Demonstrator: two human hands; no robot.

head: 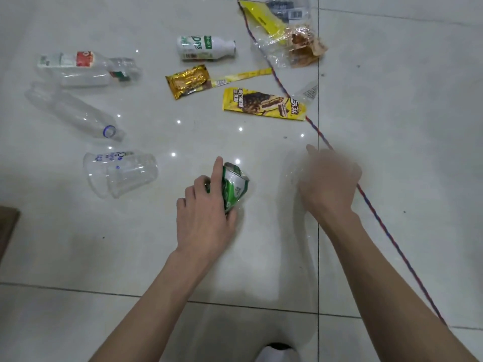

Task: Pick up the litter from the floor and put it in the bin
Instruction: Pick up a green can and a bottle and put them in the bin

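Observation:
My left hand [206,215] grips a crushed green can [235,185] low over the tiled floor, index finger stretched along its side. My right hand [329,184] is motion-blurred to the right of the can, back facing up, over a faint clear plastic shape [305,226]; I cannot tell whether it holds it. Litter lies beyond: a yellow chocolate-bar wrapper [264,104], a gold wrapper [188,81], a white bottle [203,47], clear bottles [75,111] and stacked clear cups [122,173]. No bin is in view.
A red-and-blue cord [279,82] runs diagonally across the floor past my right arm. Crumpled clear bags with a yellow header [285,35] lie at the top. A brown object [6,226] touches the left edge. A white shoe tip [277,354] shows at the bottom.

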